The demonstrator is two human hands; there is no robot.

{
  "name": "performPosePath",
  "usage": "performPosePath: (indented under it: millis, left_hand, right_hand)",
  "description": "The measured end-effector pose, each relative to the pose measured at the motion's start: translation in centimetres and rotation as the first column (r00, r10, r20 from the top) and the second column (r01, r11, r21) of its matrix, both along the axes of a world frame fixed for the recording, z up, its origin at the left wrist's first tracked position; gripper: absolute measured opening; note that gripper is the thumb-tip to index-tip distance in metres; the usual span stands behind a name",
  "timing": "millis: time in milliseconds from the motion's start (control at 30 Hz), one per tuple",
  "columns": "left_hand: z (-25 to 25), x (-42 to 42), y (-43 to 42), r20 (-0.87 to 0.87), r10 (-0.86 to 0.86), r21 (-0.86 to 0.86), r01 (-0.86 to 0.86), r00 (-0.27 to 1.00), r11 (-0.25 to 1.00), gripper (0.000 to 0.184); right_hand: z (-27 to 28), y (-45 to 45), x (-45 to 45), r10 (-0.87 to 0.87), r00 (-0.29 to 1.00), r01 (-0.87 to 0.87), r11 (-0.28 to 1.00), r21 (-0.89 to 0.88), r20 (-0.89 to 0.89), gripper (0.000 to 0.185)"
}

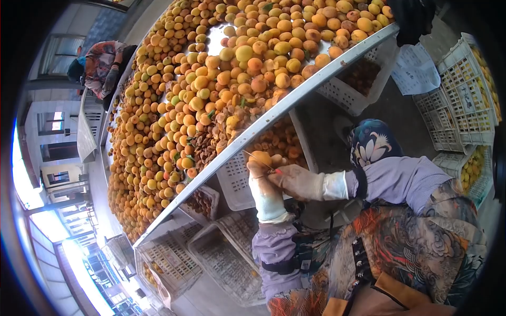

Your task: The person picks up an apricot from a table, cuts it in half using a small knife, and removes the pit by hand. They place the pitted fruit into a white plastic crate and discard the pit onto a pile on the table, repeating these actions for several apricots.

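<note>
My left hand [261, 181], in a pale glove stained at the fingers, is closed around an orange apricot [260, 158]. Close against it, my gloved right hand [298, 181] grips a thin knife [278, 171]; a bit of its red handle shows, and a fine line like the blade lies across the fruit. Both hands are just off the metal edge [274, 113] of a table heaped with apricots [200, 84]. Below them is a white crate [237, 184] with split-looking apricots [284, 139]. Brown pits [203, 142] lie on the table near its edge.
Plastic crates [226, 258] stand under and beside the table, one with dark pits [200, 203]. Stacked crates of yellow fruit [456, 100] are at the right, near a paper sheet [415, 68]. Another person [103, 66] is at the table's far side. A dark glove [414, 21] touches the top corner.
</note>
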State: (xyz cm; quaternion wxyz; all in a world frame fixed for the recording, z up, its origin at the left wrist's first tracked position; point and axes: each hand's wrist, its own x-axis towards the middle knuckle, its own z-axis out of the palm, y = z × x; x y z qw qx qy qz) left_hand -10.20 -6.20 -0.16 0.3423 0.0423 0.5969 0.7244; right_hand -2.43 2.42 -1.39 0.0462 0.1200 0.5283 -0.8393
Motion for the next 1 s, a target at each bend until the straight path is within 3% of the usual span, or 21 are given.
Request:
performPosePath:
  millis: [67, 133, 167, 200, 233, 300, 367, 700, 800, 867, 933, 967, 1000]
  left_hand:
    - [-0.2, 0.2, 0.4, 0.094, 0.028, 0.063, -0.034, 0.995, 0.997, 0.056]
    - [0.0, 0.1, 0.5, 0.133, 0.062, 0.050, -0.069, 0.989, 0.996, 0.058]
    - [0.3, 0.0, 0.3, 0.130, 0.064, 0.048, -0.070, 0.990, 0.996, 0.058]
    - [0.7, -0.2, 0.2, 0.176, 0.067, 0.031, -0.074, 0.982, 0.997, 0.059]
    - [0.9, -0.3, 0.1, 0.222, 0.069, 0.013, -0.074, 0.972, 0.997, 0.060]
    - [0.4, -0.4, -0.3, 0.174, 0.051, -0.012, -0.050, 0.983, 0.999, 0.061]
    - [0.6, -0.4, -0.4, 0.123, 0.034, -0.035, -0.030, 0.992, 0.999, 0.062]
    - [2.2, 0.6, 0.5, 0.326, -0.017, 0.195, -0.050, 0.945, 0.980, 0.063]
    - [2.4, 0.8, 0.5, 0.347, -0.035, 0.233, -0.050, 0.937, 0.971, 0.064]
    - [2.6, 0.7, 0.7, 0.348, -0.015, 0.235, -0.072, 0.937, 0.969, 0.064]
    - [2.4, 0.3, 0.4, 0.138, 0.059, 0.053, -0.067, 0.989, 0.996, 0.065]
    - [1.5, -0.3, 0.0, 0.134, 0.064, 0.053, -0.072, 0.989, 0.996, 0.065]
    - [-0.1, -1.3, -0.5, 0.023, 0.117, 0.101, -0.119, 0.993, 0.988, 0.063]
  right_hand:
    - [0.7, -0.5, -0.6, -0.195, 0.887, 0.348, 0.878, 0.328, -0.419, 0.029]
    - [1.2, -0.6, -0.3, -0.189, 0.901, 0.325, 0.890, 0.319, -0.391, 0.039]
    - [1.4, -0.1, 0.0, -0.099, 0.993, 0.107, 0.982, 0.159, -0.056, 0.038]
    - [2.7, 0.6, 0.1, 0.073, 0.964, -0.055, 0.996, -0.074, 0.256, 0.038]
    - [3.4, 1.0, 0.0, 0.070, 0.965, -0.052, 0.996, -0.076, 0.254, 0.038]
    - [4.1, 1.3, 0.0, 0.234, 0.898, -0.078, 0.918, -0.390, 0.373, 0.038]
    - [3.6, 1.1, -0.1, 0.255, 0.899, -0.072, 0.889, -0.453, 0.357, 0.040]
    - [3.2, 0.9, 0.6, 0.263, 0.956, -0.144, 0.809, -0.571, 0.132, 0.045]
    - [3.2, 1.1, 0.1, 0.304, 0.935, -0.142, 0.792, -0.594, 0.183, 0.047]
    - [3.4, 1.6, 0.2, 0.321, 0.932, -0.166, 0.794, -0.585, 0.171, 0.046]
    - [3.4, 1.6, 0.2, 0.345, 0.925, -0.198, 0.794, -0.574, 0.158, 0.046]
    - [3.5, 1.3, 0.2, 0.224, 0.966, -0.167, 0.920, -0.356, 0.125, 0.041]
    - [3.5, 1.1, 0.2, 0.110, 0.992, -0.102, 0.988, -0.119, 0.060, 0.037]
